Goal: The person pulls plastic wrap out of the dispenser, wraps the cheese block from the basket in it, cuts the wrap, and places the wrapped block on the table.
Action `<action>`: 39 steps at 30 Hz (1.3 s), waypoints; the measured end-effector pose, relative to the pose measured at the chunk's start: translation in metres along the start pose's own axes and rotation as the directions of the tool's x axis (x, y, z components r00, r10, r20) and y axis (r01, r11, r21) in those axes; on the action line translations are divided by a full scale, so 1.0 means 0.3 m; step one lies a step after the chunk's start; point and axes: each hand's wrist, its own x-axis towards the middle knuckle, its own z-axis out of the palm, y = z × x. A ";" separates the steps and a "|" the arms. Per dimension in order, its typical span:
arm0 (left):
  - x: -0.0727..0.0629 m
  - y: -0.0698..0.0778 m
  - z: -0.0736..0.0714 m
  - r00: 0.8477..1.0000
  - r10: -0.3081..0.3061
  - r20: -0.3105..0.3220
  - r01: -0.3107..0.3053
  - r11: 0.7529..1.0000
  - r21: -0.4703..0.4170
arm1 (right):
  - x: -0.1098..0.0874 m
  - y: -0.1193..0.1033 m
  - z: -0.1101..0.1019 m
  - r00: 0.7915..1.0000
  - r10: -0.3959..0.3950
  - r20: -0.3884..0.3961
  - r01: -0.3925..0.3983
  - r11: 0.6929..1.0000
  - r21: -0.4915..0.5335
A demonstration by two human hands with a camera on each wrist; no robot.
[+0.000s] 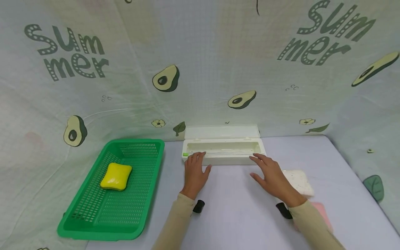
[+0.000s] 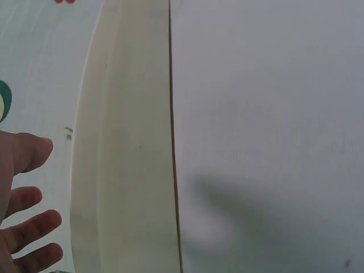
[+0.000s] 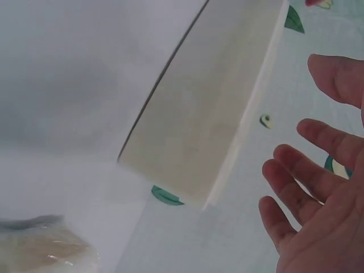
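Note:
A long white box [image 1: 225, 160] with its lid [image 1: 222, 132] tipped up stands at the back of the table, a small green tab at the left end of its front rim. My left hand [image 1: 193, 175] hovers by the box's front left end, fingers spread and holding nothing. Over by the right end is my right hand [image 1: 272, 175], its fingers loosely bent with nothing between them. Both wrist views show the box's plain front wall [image 2: 136, 142] beside the fingers. Whether any fingertip touches the rim, I cannot tell.
To the left, a green plastic basket [image 1: 151, 194] holds a yellow sponge-like pad [image 1: 116, 176]. A pale speckled block in shiny wrap [image 1: 298, 182] lies beside my right wrist, and a pink item [image 1: 323, 213] is partly hidden under that sleeve. Printed cloth [image 1: 200, 52] hangs behind the table.

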 end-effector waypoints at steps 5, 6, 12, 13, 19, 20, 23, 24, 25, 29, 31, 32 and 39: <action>0.041 -0.050 -0.022 1.000 0.006 0.007 -0.007 0.997 0.077 | 0.074 0.021 0.025 1.000 0.022 0.020 -0.022 1.000 -0.007; 0.047 -0.056 -0.025 1.000 0.004 0.015 -0.006 0.995 0.098 | 0.088 0.025 0.029 0.999 0.024 0.023 -0.023 1.000 -0.010; 0.074 -0.070 -0.043 0.997 -0.003 0.072 -0.012 0.978 0.207 | 0.149 0.047 0.045 0.996 0.062 0.067 -0.060 0.997 -0.042; 0.078 -0.070 -0.046 0.997 -0.004 0.080 -0.014 0.975 0.220 | 0.156 0.050 0.048 0.994 0.072 0.080 -0.069 0.996 -0.049; 0.096 -0.070 -0.064 0.996 0.005 0.092 -0.029 0.967 0.252 | 0.181 0.065 0.055 0.984 0.119 0.134 -0.109 0.991 -0.079; 0.098 -0.072 -0.066 0.996 0.015 0.089 -0.037 0.967 0.251 | 0.184 0.068 0.055 0.982 0.124 0.139 -0.114 0.990 -0.079; 0.105 -0.077 -0.072 0.996 0.038 0.085 -0.058 0.966 0.253 | 0.190 0.074 0.059 0.981 0.128 0.145 -0.120 0.991 -0.063; 0.108 -0.079 -0.073 0.995 0.041 0.088 -0.063 0.964 0.259 | 0.191 0.076 0.059 0.982 0.124 0.143 -0.116 0.991 -0.058; 0.112 -0.080 -0.074 0.995 0.044 0.092 -0.067 0.963 0.262 | 0.192 0.078 0.060 0.983 0.121 0.137 -0.115 0.992 -0.050; 0.128 -0.084 -0.076 0.995 0.038 0.096 -0.063 0.961 0.268 | 0.198 0.090 0.062 0.991 0.091 0.100 -0.089 0.996 -0.028; 0.134 -0.085 -0.077 0.995 0.035 0.089 -0.058 0.962 0.265 | 0.201 0.097 0.065 0.993 0.084 0.079 -0.083 0.996 -0.018; 0.136 -0.086 -0.077 0.996 0.036 0.082 -0.057 0.963 0.264 | 0.202 0.101 0.066 0.994 0.084 0.069 -0.083 0.996 -0.011; 0.142 -0.086 -0.074 0.998 0.050 0.024 -0.055 0.960 0.276 | 0.199 0.113 0.075 0.989 0.146 0.017 -0.147 0.988 0.050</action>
